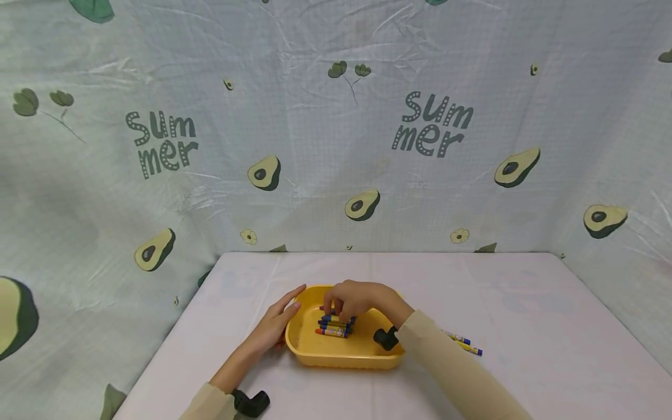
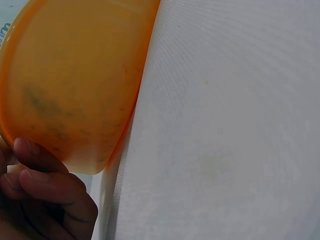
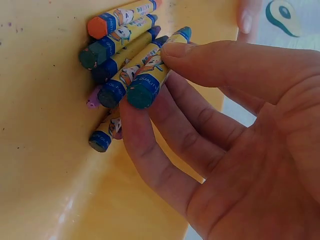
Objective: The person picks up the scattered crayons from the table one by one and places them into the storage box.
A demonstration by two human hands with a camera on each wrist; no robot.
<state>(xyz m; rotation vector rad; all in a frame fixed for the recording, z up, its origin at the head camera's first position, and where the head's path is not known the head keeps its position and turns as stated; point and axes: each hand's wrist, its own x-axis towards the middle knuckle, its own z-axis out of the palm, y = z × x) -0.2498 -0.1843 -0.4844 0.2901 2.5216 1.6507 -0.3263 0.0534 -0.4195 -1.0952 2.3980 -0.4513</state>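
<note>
A yellow tray [image 1: 357, 357] stands on the table with several paper-wrapped crayons [image 1: 334, 332] lying side by side inside. My right hand [image 1: 356, 296] reaches over them. It pinches a teal-green crayon [image 3: 154, 69] between thumb and fingertips, close above the others. Beside that one lie an orange crayon [image 3: 126, 18], a green crayon [image 3: 92, 56] and several darker ones; a purple tip [image 3: 93, 98] peeks out below. My left hand [image 1: 273, 324] grips the tray's left side, thumb at the rim. In the left wrist view its curled fingers [image 2: 55, 185] meet the tray's outer wall [image 2: 75, 75].
Right of the tray, partly behind my right sleeve [image 1: 446, 361], a yellow crayon [image 1: 470, 349] and another crayon [image 1: 459, 338] lie on the white-covered table [image 1: 525, 326]. A hanging avocado-print cloth [image 1: 315, 116] closes off the back and sides. Black cameras sit on both wrists.
</note>
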